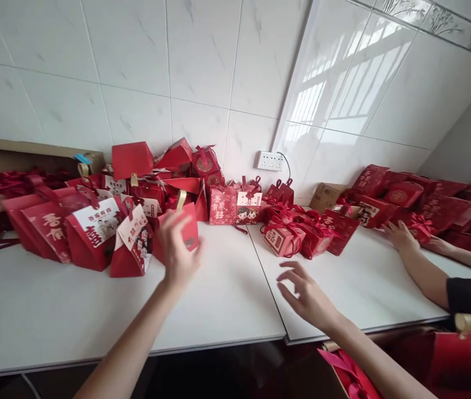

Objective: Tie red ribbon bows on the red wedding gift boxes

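My left hand (179,246) reaches forward over the white table (219,299), fingers spread, right in front of a red gift box with a gold handle (183,224); I cannot see whether it touches it. My right hand (306,293) hovers open above the table, holding nothing, a little short of a small red box tied with a ribbon (283,238). A heap of red gift boxes (94,227) lies at the left.
A co-worker's arms (422,266) reach in from the right toward more red boxes (410,208). A cardboard box (31,155) stands at back left, another (327,197) at the back. A wall socket (269,160) sits above. An open carton of red boxes (451,360) is below right.
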The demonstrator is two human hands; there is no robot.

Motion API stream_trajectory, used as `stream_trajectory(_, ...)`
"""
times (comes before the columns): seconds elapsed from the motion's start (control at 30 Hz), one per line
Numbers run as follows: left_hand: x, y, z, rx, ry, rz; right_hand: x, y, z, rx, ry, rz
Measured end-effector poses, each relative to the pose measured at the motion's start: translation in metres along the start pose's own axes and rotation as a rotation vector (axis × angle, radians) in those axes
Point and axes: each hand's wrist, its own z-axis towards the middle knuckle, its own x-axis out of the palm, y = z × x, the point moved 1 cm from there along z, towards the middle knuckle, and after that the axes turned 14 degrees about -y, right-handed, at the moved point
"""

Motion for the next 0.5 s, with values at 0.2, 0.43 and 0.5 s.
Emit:
stream_trajectory(0.2,0.017,0.064,0.021,-0.527,0.062,0.03,0.085,0.034,0.067,-0.147,0.03,0.313)
stream_trajectory(0.43,0.049,0.044,0.001,-0.435,0.298,-0.232,0.116,0.057,0.13,0.07,-0.402,0.44)
stream_trajectory(0.5,0.058,0.038,0.001,-0.43,0.337,-0.283,0.116,0.058,0.142,0.112,-0.422,0.486)
